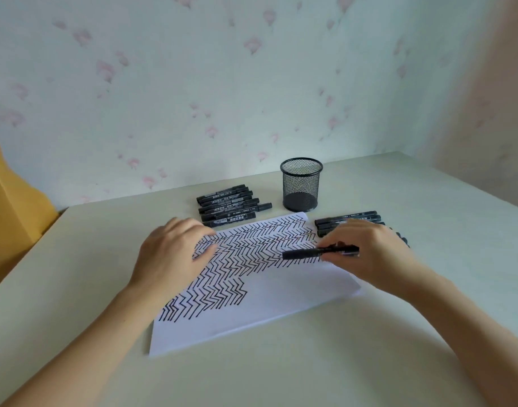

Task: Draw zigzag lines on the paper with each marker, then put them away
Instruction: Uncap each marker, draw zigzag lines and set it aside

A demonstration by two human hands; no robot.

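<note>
One paper (281,292), one mesh cup (301,185), two hands (175,254).

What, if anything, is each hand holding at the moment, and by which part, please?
The right hand holds a black marker by its rear end, level over the paper. The left hand holds nothing; it rests on the paper.

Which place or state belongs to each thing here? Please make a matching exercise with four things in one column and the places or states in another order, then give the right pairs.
Things:
1. mesh cup
2. paper
3. left hand
4. marker

Places or states:
A. held in the right hand, lying across the zigzags
B. rests on the left part of the paper
C. stands upright behind the paper, between two groups of markers
D. lies flat on the table, partly covered with black zigzag lines

Pairs: 1-C, 2-D, 3-B, 4-A
</note>
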